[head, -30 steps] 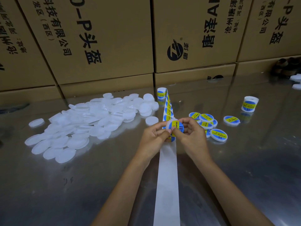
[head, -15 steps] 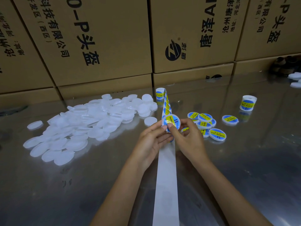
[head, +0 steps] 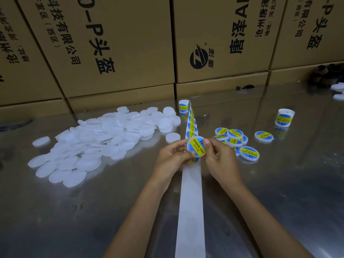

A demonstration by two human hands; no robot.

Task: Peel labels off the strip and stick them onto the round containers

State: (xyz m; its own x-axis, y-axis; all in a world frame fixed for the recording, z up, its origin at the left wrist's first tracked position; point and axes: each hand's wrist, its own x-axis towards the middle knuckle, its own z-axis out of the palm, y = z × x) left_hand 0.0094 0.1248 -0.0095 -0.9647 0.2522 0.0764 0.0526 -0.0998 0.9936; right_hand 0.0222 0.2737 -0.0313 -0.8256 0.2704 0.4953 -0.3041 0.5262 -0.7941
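Both hands hold one round white container that carries a blue and yellow label, tilted up toward the camera above the strip. My left hand grips its left and lower edge. My right hand pinches its right edge, thumb at the top. The white label strip runs from the near edge up the middle of the table to a roll, with several labels still on its far part. A heap of plain white containers lies to the left. Several labelled containers lie to the right.
The table is shiny metal. Stacked cardboard boxes form a wall along its far side. A second label roll stands at the right. A few white pieces lie at the far right edge.
The labelled container has been lifted slightly and turned so its label faces the camera. My right thumb has moved to its top edge, and my left hand has shifted to its lower left edge.
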